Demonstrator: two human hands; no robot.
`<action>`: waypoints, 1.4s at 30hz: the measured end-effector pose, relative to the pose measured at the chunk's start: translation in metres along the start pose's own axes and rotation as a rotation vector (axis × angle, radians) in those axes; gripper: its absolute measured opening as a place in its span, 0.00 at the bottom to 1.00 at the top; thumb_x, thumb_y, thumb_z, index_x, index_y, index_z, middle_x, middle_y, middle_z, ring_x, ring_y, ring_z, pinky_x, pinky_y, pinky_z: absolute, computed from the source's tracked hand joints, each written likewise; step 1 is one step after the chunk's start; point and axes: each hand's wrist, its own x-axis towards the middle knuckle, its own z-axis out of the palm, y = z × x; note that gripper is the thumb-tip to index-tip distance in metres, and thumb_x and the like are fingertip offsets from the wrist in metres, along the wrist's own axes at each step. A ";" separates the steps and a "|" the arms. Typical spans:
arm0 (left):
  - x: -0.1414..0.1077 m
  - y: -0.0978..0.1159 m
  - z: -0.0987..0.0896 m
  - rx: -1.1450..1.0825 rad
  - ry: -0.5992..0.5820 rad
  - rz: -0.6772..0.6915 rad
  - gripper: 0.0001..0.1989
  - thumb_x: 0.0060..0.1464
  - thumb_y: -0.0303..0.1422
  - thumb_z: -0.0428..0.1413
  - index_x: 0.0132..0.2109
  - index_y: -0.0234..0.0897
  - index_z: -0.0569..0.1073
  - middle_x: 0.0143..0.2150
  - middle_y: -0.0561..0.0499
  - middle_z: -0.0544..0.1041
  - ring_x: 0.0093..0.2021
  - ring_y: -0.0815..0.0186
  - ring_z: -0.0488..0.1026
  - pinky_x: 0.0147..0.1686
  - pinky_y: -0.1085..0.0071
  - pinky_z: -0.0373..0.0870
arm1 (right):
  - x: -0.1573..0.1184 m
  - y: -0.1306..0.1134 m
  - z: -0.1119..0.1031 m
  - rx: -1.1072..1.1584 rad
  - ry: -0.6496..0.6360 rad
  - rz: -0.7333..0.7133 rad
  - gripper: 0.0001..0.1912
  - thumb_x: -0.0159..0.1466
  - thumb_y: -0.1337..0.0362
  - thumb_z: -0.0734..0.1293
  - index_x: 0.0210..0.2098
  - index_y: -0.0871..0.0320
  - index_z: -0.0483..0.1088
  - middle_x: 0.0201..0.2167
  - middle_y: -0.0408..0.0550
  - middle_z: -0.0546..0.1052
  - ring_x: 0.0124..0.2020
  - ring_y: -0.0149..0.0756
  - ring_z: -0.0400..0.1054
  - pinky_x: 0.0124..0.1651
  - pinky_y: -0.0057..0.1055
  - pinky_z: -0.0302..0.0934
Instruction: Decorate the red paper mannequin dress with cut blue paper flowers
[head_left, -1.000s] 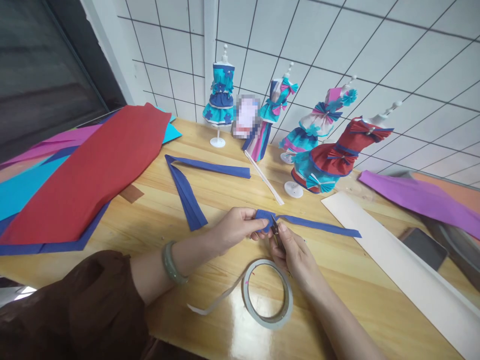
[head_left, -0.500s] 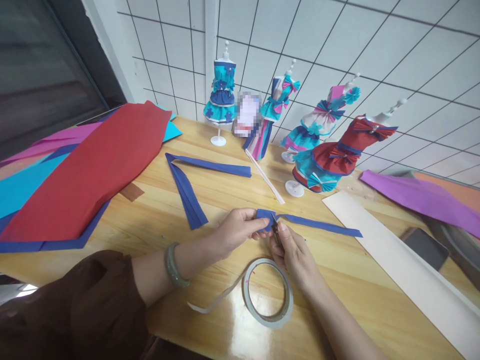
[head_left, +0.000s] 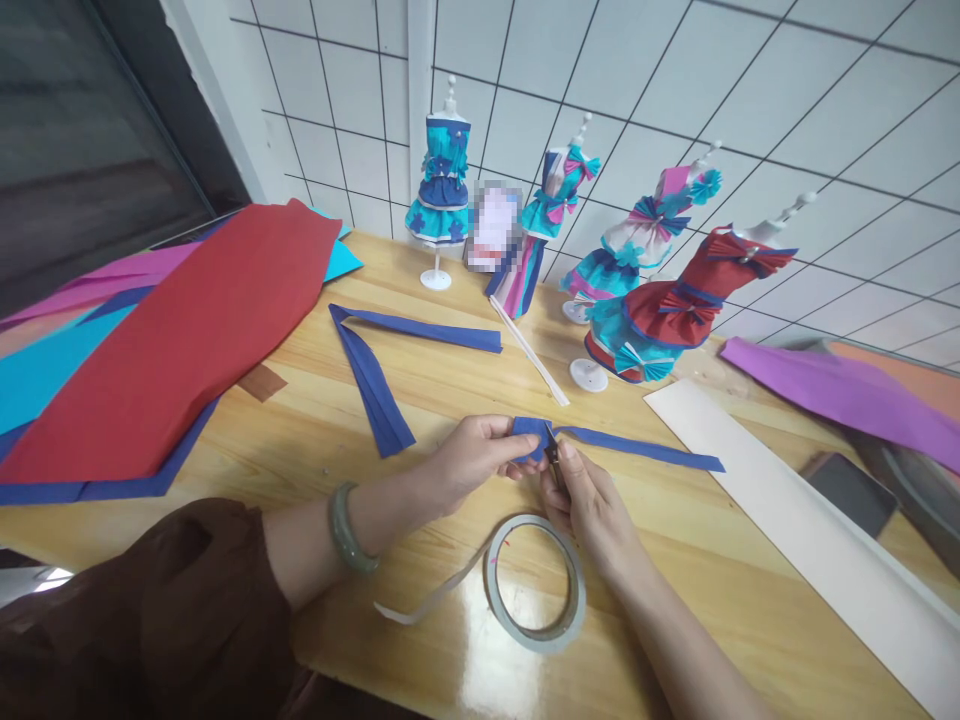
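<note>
Scissors barely shifted, gripped in right hand, blue piece pinched in left hand

The desk is glossy wood; beyond the tape roll, matt blue paper; rightward, smooth white board.

Small, flat, roughly rectangular piece of dark-blue crepe-like sheet, pinched in the left hand above the wooden tabletop; upper edge nearly straight, lower part partly covered by the thumb. Small dark-bladed scissors sit in the right hand, handles mostly hidden, blades pointing away from the wearer at the blue piece's right edge; contact with the edge unclear.
</note>
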 end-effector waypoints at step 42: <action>0.003 0.010 -0.010 0.245 -0.085 0.034 0.12 0.49 0.36 0.54 0.34 0.30 0.74 0.31 0.47 0.74 0.29 0.71 0.66 0.31 0.73 0.60 | -0.002 0.000 -0.007 -0.071 -0.045 -0.005 0.22 0.63 0.46 0.51 0.27 0.57 0.59 0.15 0.35 0.52 0.15 0.26 0.44 0.18 0.26 0.40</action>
